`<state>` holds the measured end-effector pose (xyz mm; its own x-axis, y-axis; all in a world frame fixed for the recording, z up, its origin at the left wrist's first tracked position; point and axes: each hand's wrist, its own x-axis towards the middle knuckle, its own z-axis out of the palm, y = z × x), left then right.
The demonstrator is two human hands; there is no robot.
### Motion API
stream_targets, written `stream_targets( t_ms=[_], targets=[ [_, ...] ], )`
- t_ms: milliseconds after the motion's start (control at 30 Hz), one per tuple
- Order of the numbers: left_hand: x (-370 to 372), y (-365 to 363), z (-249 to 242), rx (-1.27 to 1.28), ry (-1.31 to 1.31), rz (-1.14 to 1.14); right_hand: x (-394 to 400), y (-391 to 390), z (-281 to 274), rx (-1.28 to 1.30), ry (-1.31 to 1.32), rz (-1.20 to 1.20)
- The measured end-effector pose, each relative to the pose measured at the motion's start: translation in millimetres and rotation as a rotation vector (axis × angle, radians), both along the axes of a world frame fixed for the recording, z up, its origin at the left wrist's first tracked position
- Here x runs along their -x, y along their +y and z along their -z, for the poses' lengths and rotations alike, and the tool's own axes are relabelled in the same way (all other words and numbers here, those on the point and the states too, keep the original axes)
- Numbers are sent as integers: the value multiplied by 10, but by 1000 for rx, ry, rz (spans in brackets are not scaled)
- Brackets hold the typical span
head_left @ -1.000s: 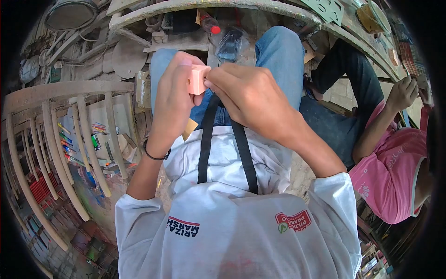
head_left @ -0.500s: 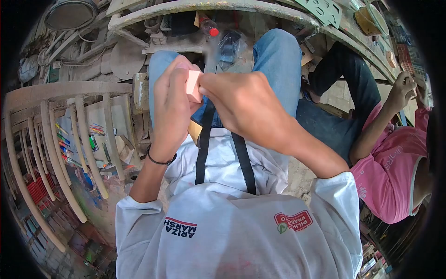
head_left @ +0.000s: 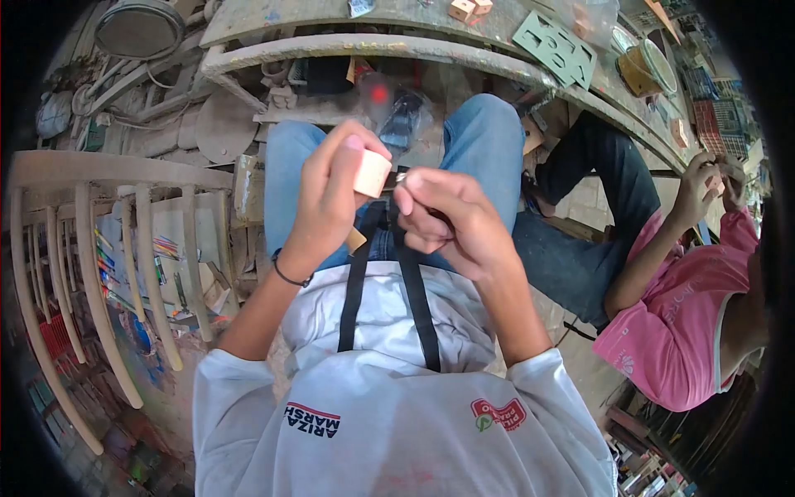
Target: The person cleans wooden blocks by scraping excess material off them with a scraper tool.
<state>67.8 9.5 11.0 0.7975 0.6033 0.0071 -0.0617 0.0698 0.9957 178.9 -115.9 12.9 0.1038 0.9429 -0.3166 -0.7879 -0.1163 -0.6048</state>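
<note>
Both our hands meet above our lap. Our left hand (head_left: 331,195) grips a small pale wooden block (head_left: 372,173) between thumb and fingers, and our right hand (head_left: 447,224) pinches a thin dark tool (head_left: 399,177) whose tip touches the block's side. A second ago the right hand lay closed over the block, covering most of it; now it has drawn back towards us, so the block's face shows and only the tool meets it. The view has also tipped up, bringing the workbench (head_left: 414,43) into sight. On it sits a round basket (head_left: 642,70); we cannot tell what it holds. Beside us a person in a pink shirt (head_left: 687,323) works with raised hands.
</note>
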Motion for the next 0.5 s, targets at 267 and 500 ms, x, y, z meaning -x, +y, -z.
stream_targets(
  t_ms=[267, 500],
  targets=[
    [-54, 103, 106, 731, -379, 7, -76, 170, 1381, 369, -739, 151],
    [6, 172, 12, 829, -513, 86, 52, 281, 1196, 274, -706, 95]
  ],
)
